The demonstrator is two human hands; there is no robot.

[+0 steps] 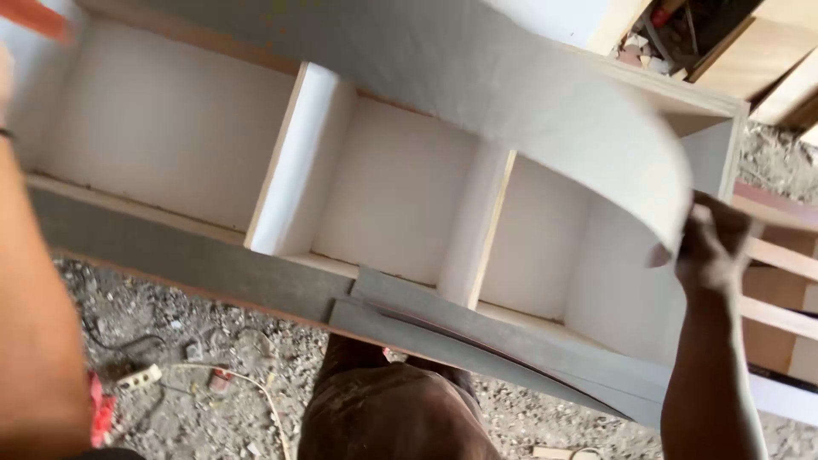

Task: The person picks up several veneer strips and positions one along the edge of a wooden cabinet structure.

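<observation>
A large, thin white laminate sheet [528, 85] bows in a curve over a white cabinet carcass [170, 136] lying on its side, with upright dividers [298, 162] splitting it into compartments. My right hand [711, 243] grips the sheet's lower right corner, near the cabinet's right end. My left forearm runs up the left edge of the view. Only a blurred part of my left hand [34, 17] shows at the top left corner, and what it holds is out of sight. Grey laminate strips [477, 328] lie along the cabinet's front edge.
Gravel floor below the cabinet carries a white power strip [141, 375] with a cable and a red object [102, 409]. A leg in brown trousers [383, 409] is under the front edge. Wooden boards [750, 60] lie at the top right, a slatted wooden frame [780, 290] at the right.
</observation>
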